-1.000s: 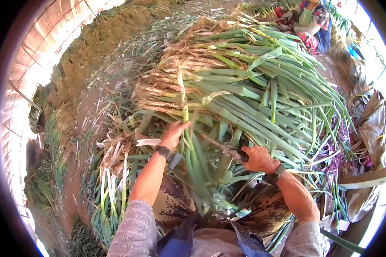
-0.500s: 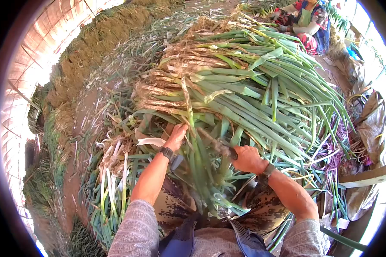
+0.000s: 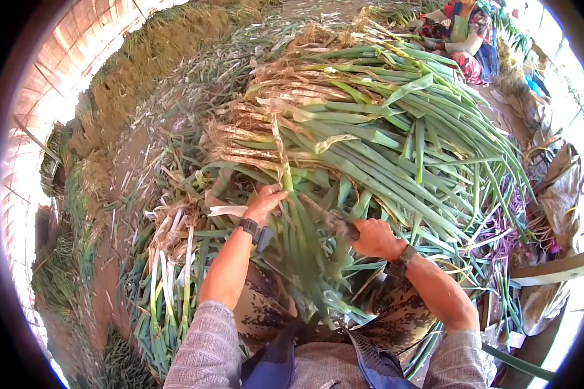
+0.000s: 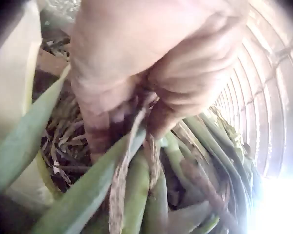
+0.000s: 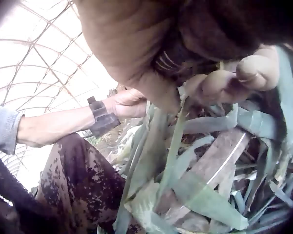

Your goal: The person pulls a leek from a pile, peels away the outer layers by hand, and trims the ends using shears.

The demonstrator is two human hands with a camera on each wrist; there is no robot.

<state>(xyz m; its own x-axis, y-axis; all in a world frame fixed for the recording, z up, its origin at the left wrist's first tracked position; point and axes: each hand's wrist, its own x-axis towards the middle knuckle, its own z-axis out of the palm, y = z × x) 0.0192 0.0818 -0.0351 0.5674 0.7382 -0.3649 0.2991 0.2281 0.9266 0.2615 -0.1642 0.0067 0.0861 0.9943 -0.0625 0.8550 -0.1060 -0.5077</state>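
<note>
My left hand grips a long green onion partway up its stalk. Its brown-skinned root end points away from me, and its leaves hang down over my lap. In the left wrist view, my fingers curl around the stalk with dry strips dangling beside them. My right hand grips the dark handle of a knife, whose brownish, blurred blade points left toward the leaves below my left hand. The right wrist view has those fingers curled round the ridged dark handle.
A big heap of green onions lies ahead, roots left and leaves right. Peeled white-stemmed onions lie at my left. Leaf scraps litter the ground. Another person sits at the far right, and a board lies nearer.
The right hand with the knife has shifted left, closer to the held onion, mostly in the first half second. The onion's root end has lowered slightly. The left hand keeps its grip.
</note>
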